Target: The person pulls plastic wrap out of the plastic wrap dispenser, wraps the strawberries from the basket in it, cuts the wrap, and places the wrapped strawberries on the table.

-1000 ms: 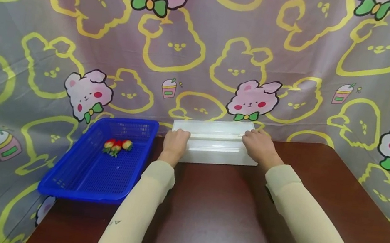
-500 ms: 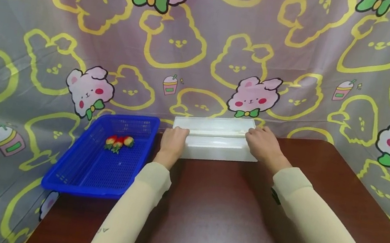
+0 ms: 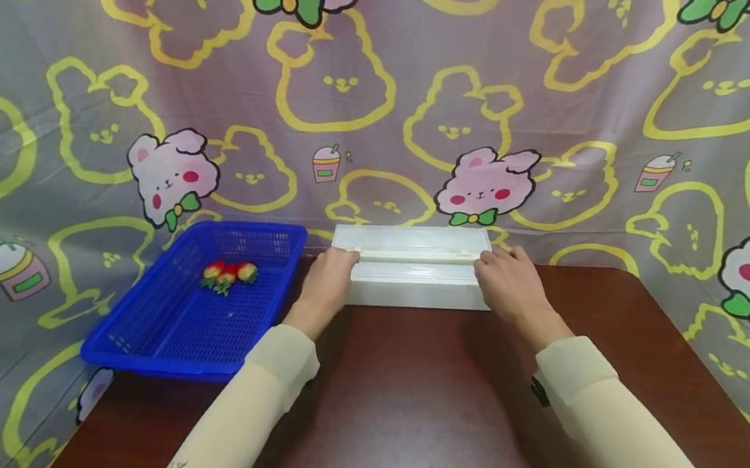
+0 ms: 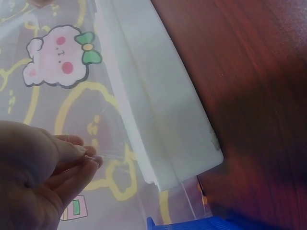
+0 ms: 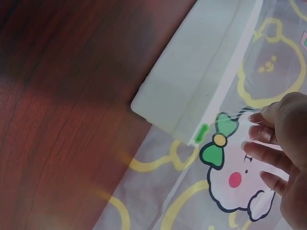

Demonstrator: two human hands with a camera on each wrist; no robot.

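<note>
A long white cling film dispenser (image 3: 414, 292) sits near the back edge of the brown table, between my hands. At its left end my left hand (image 3: 328, 282) pinches a corner of clear cling film (image 4: 114, 157) between thumb and fingers. My right hand (image 3: 511, 288) pinches the film's other corner by the right end, with thumb and forefinger together and the other fingers looser. Seen from the wrists, the see-through film stretches from the dispenser to the fingertips. A green slider (image 5: 202, 133) shows at the dispenser's right end. The roll inside is hidden.
On the left stands a blue plastic basket (image 3: 179, 375) with several strawberries (image 3: 228, 275) inside, close beside my left forearm. A patterned curtain (image 3: 377, 121) hangs right behind the table (image 3: 403, 432).
Both hands have moved slightly apart and a little toward me, still pinching the film. The dispenser and basket stay in place.
</note>
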